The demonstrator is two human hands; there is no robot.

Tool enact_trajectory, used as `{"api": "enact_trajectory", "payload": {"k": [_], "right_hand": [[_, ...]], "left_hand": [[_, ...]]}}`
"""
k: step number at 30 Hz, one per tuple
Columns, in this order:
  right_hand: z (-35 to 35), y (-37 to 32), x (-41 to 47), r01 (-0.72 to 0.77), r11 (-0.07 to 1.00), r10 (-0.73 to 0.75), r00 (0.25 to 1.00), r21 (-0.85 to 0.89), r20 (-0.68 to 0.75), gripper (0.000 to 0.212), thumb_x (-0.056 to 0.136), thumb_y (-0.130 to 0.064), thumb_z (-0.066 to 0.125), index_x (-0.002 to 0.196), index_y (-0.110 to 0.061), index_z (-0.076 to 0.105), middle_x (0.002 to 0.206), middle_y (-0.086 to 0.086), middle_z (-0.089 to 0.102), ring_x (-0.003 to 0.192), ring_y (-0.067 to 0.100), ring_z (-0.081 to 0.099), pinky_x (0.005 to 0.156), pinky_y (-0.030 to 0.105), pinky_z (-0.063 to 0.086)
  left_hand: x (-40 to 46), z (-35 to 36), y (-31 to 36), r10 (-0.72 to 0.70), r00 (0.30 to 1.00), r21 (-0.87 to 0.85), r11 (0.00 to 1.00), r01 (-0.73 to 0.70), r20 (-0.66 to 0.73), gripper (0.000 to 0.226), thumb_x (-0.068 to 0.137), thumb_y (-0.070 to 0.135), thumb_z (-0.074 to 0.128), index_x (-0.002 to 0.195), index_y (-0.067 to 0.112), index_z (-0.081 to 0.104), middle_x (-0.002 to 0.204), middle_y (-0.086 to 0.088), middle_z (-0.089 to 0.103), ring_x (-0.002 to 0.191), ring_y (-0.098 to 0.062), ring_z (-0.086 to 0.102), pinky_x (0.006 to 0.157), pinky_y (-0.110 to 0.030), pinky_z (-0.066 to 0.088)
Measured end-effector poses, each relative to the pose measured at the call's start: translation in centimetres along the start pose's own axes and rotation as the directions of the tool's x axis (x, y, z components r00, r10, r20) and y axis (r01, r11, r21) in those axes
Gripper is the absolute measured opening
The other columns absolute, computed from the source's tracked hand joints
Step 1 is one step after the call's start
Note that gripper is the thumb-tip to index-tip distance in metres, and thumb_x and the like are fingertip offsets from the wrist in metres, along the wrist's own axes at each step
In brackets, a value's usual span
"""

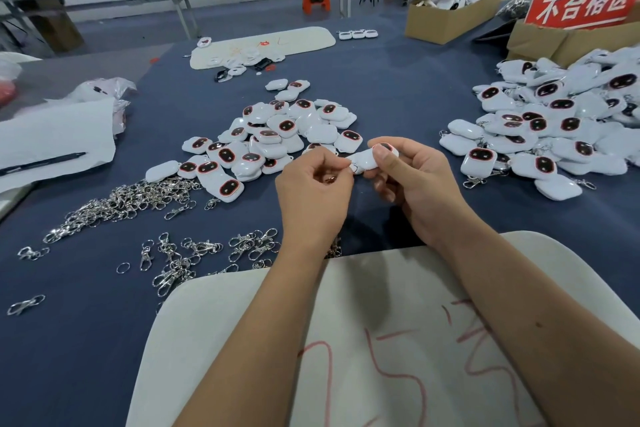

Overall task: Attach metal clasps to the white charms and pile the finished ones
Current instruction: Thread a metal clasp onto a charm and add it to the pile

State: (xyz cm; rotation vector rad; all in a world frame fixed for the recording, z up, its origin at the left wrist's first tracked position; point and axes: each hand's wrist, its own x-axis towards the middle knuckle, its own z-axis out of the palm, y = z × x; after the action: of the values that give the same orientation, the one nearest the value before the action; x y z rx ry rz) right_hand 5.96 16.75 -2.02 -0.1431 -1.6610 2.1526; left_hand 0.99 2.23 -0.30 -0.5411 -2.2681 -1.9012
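My right hand [412, 180] grips a white charm [363, 159] with a dark red-rimmed face, held above the blue table. My left hand [313, 184] pinches a small metal ring of a clasp [352, 168] against the charm's left end; most of the clasp is hidden in my fingers. A heap of bare white charms [277, 135] lies just beyond my hands. A larger pile of charms with clasps attached [554, 121] sits to the right. Loose metal clasps [131, 201] are spread at the left, with more [214, 253] near my left forearm.
A white pad with red scribbles [363, 340] lies under my forearms. White paper with a black pen [45, 163] sits at the left edge. Cardboard boxes [450, 14] and a red sign [585, 3] stand at the back right. Another white pad [263, 45] lies farther back.
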Motion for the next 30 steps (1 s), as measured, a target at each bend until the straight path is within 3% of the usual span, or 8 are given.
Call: {"api": "enact_trajectory", "payload": {"k": [3,9,14,22,26,28,30], "right_hand": [[0.1,-0.2,-0.1,-0.008,0.999,0.007,1.0,-0.045,-0.019,0.01,0.102,-0.019,0.067,0.108,-0.014,0.073,0.074,0.007,0.071,0.057,0.012,0.056,0.05,0.02,0.042],[0.5,-0.3,-0.4,0.019,0.988,-0.023,1.0,-0.152,-0.021,0.006,0.101,-0.016,0.069,0.105,-0.013,0.071,0.072,0.007,0.069,0.057,0.014,0.055,0.048,0.021,0.043],[0.8,-0.1,-0.4,0.05,0.978,-0.064,0.996,-0.203,-0.065,0.009,0.099,-0.018,0.072,0.105,-0.012,0.071,0.07,0.005,0.07,0.056,0.015,0.056,0.047,0.022,0.043],[0.4,-0.1,0.1,0.053,0.978,-0.13,0.912,-0.203,-0.388,0.018,0.099,-0.024,0.071,0.114,-0.015,0.067,0.059,0.0,0.067,0.049,0.009,0.054,0.047,0.018,0.044],[-0.2,-0.2,0.5,0.083,0.971,-0.203,0.784,-0.224,-0.586,0.024,0.099,-0.019,0.069,0.121,-0.019,0.06,0.069,-0.003,0.073,0.057,0.007,0.062,0.062,0.028,0.056],[-0.6,-0.2,0.5,0.079,0.962,-0.238,0.714,-0.262,-0.659,0.041,0.099,-0.017,0.065,0.137,-0.023,0.05,0.084,-0.011,0.073,0.068,0.004,0.066,0.078,0.038,0.062],[-0.7,-0.3,0.5,0.053,0.956,-0.239,0.711,-0.289,-0.662,0.067,0.099,-0.014,0.06,0.159,-0.024,0.031,0.112,-0.015,0.067,0.087,0.003,0.068,0.091,0.035,0.06]], "left_hand": [[-0.2,-0.1,0.1,0.108,0.994,0.123,0.986,-0.111,0.031,0.014,0.081,-0.001,0.068,0.073,0.01,0.069,0.067,0.001,0.066,0.061,-0.01,0.056,0.061,-0.019,0.044],[-0.2,-0.1,-0.2,0.189,0.972,0.363,0.904,-0.228,0.141,0.012,0.082,0.005,0.062,0.073,0.013,0.066,0.066,0.001,0.064,0.066,-0.021,0.059,0.066,-0.042,0.05],[-0.5,0.3,-0.5,0.143,0.987,0.27,0.949,-0.159,0.079,0.012,0.084,0.003,0.066,0.078,0.013,0.071,0.074,0.005,0.071,0.07,-0.016,0.065,0.072,-0.039,0.054],[-0.7,2.3,0.3,0.184,0.958,0.276,0.93,-0.241,0.218,0.013,0.089,0.008,0.064,0.091,0.018,0.072,0.087,0.008,0.07,0.081,-0.013,0.066,0.077,-0.04,0.056],[0.0,3.5,0.7,0.189,0.912,0.479,0.802,-0.356,0.363,0.024,0.089,0.013,0.066,0.113,0.017,0.067,0.115,-0.001,0.061,0.112,-0.021,0.053,0.094,-0.035,0.045],[0.3,3.9,0.6,0.135,0.914,0.609,0.707,-0.359,0.383,0.033,0.092,0.019,0.063,0.124,0.017,0.063,0.13,-0.004,0.055,0.124,-0.025,0.044,0.101,-0.037,0.041],[0.2,4.0,0.5,0.1,0.922,0.665,0.664,-0.342,0.374,0.035,0.095,0.024,0.059,0.129,0.017,0.06,0.135,-0.004,0.053,0.126,-0.027,0.043,0.103,-0.041,0.04]]}}
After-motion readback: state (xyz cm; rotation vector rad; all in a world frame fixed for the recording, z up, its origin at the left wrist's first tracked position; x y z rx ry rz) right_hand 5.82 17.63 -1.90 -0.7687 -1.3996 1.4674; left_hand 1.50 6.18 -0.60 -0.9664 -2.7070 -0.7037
